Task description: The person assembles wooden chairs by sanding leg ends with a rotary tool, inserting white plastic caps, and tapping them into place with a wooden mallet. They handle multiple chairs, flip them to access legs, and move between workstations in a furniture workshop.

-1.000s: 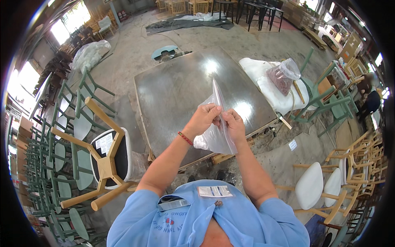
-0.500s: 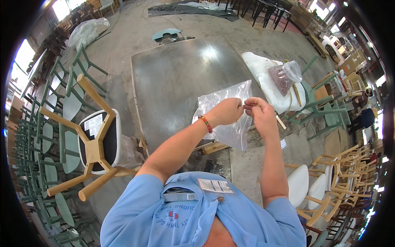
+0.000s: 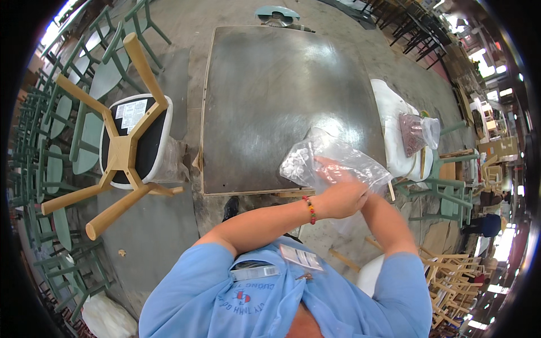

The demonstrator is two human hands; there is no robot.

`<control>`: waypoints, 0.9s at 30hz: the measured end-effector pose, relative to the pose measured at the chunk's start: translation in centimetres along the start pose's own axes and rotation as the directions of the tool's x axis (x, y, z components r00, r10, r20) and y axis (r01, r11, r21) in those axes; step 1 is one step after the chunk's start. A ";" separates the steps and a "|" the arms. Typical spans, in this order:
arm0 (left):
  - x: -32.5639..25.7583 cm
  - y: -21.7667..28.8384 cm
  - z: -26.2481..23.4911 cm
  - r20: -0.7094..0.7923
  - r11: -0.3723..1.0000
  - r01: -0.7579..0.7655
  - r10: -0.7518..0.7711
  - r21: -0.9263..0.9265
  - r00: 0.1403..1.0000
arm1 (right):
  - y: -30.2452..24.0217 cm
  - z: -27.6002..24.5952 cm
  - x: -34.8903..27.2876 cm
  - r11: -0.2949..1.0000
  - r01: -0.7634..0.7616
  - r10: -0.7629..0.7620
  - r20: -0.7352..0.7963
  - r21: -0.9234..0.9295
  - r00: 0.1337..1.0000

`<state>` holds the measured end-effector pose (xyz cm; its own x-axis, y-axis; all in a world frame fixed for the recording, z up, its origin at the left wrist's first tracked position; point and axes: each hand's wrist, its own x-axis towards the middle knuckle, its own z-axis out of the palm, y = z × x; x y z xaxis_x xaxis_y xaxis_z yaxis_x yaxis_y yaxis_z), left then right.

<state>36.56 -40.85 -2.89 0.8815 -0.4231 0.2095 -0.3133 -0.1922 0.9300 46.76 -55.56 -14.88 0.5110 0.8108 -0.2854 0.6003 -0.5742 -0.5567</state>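
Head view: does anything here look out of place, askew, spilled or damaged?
The wooden-legged chair left of the table is upside down, legs up, underside showing, unlike how a chair normally stands. It may be deliberate. I see no spill: the white pieces lie inside the clear bag.

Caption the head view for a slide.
The left hand and right hand handle a clear plastic bag of small white pieces at a dark-topped table.

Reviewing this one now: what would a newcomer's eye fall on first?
Probably the upturned chair left of the metal-topped table, its thick wooden legs splayed outward. Next, perhaps, the clear bag with small white pieces near the table's near right corner, where the left hand and right hand meet. Green chairs crowd the far left.
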 end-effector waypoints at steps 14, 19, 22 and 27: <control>-6.9 -15.0 -3.7 -0.424 0.653 0.675 -0.533 0.344 0.732 | -3.3 0.0 8.6 0.928 -0.285 0.285 -0.033 -0.238 0.958; -6.5 -15.9 -2.8 -0.413 0.740 0.602 -0.468 0.299 0.781 | -1.6 2.1 8.8 0.949 -0.018 0.058 0.117 -0.316 0.992; -7.5 -16.0 -2.6 -0.445 0.759 0.590 -0.444 0.275 0.778 | -2.0 1.3 9.0 0.986 -0.141 0.144 0.022 -0.091 0.989; -8.0 -16.1 -2.5 -0.447 0.780 0.561 -0.413 0.277 0.794 | -2.0 2.4 9.8 0.969 -0.146 0.161 0.064 -0.198 0.985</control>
<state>35.40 -32.14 -18.77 0.9868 0.1392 -0.0825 0.1527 -0.6329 0.7591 49.07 -46.19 -18.39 0.5603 0.7133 -0.4209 0.6295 -0.6970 -0.3433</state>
